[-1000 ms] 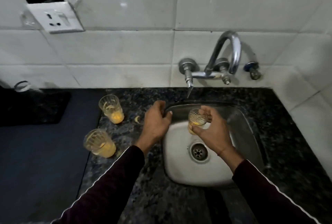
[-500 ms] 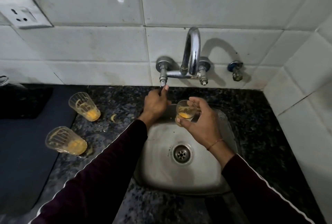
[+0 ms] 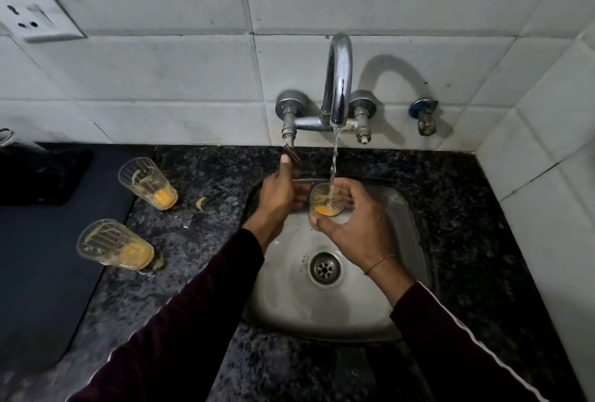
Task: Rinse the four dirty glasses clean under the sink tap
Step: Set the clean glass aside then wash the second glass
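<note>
Reaching out from near the camera, two dark sleeves lead to two hands over the sink. It is a small metal bowl with a round drain in the bottom, set into a dark speckled counter.

The right hand is wrapped around a small glass and holds it up over the sink. The glass has orange stuff at the bottom. A thin stream of water falls right into it. This glass is only starting to get clean, I think.

The left hand is a bit farther back. Its thumb and fingers reach up to the dark tap handle, and it seems to pinch it.

On the counter to the left stand two more glasses. The nearer glass and the farther glass both have orange mess inside and streaks on the walls. They are well apart from the sink and not washed yet. A little yellow scrap lies near the farther one.

I can see only three glasses. I cannot tell where the fourth one is.

At the back, the shiny tap sticks out of the white tile wall. A white socket sits up on the left.

So almost all the job is left to do.
</note>
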